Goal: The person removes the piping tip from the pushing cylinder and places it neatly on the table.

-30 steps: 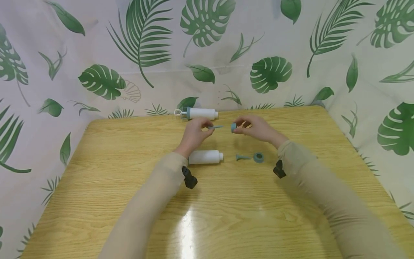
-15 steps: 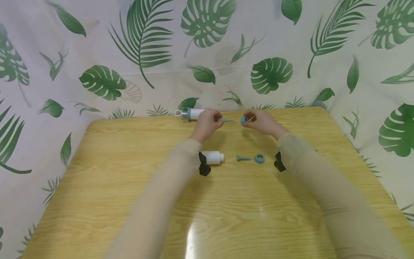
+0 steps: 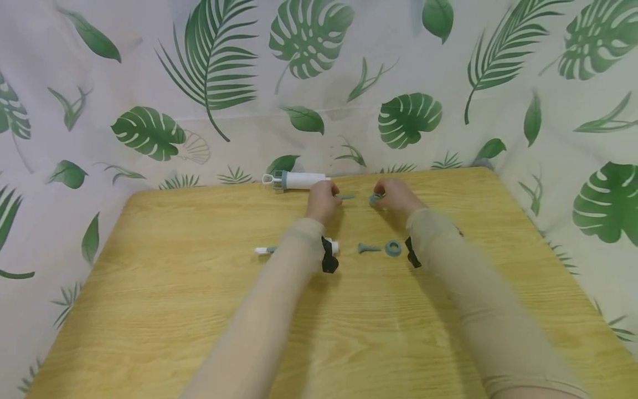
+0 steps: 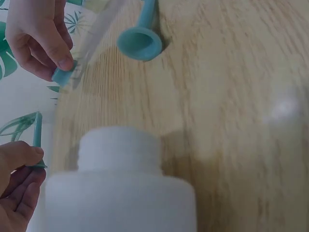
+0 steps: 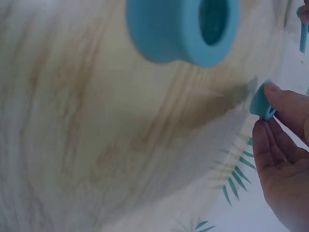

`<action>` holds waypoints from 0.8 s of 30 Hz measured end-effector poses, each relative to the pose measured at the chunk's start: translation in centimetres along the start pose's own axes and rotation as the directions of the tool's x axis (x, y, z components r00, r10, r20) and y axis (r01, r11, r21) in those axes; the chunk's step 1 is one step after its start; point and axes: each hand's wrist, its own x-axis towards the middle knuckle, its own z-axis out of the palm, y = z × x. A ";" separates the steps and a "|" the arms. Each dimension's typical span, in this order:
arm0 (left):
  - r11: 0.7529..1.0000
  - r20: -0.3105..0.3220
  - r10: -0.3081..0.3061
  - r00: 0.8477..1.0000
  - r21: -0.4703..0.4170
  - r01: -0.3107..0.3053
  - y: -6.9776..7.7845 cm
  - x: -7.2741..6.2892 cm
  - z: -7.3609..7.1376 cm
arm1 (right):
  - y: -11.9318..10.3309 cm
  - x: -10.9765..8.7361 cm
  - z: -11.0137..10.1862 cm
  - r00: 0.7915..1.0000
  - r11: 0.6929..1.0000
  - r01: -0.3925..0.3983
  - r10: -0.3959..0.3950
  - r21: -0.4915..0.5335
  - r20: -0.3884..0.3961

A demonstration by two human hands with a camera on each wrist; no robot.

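Observation:
In the head view my left hand (image 3: 323,200) pinches a slim teal nozzle (image 3: 346,197), its thin end toward the right. Across a small gap, my right hand (image 3: 397,195) holds a teal ring cap (image 3: 375,198) between thumb and fingers; the right wrist view shows the hole in this held cap (image 5: 263,101). Nozzle and cap are apart, above the table's far part. Below my left hand lies a white bottle (image 4: 120,193), mostly hidden by my forearm in the head view. A second nozzle (image 3: 369,247) and a second ring cap (image 3: 392,248) lie beside its neck.
Along the back edge of the wooden table (image 3: 174,288) lies another white bottle (image 3: 301,180), with a teal collar and a looped handle at its left end. A leaf-patterned cloth (image 3: 344,116) stands right behind the table.
My left hand has moved right with the nozzle, its forearm now covering most of the near bottle. The right hand has shifted slightly right with the cap. Both went up, then came down a little.

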 end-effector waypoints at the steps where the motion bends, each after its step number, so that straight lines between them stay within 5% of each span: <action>1: 1.000 0.001 -0.005 1.000 0.006 0.005 0.0 0.1 0.2 | 0.0 0.1 0.2 1.000 1.000 -0.007 0.007 -0.001 0.005; 24: 0.983 0.076 -0.087 0.993 0.171 0.073 1.8 0.5 2.6 | 0.1 0.2 0.4 0.998 0.999 -0.035 0.035 -0.001 0.049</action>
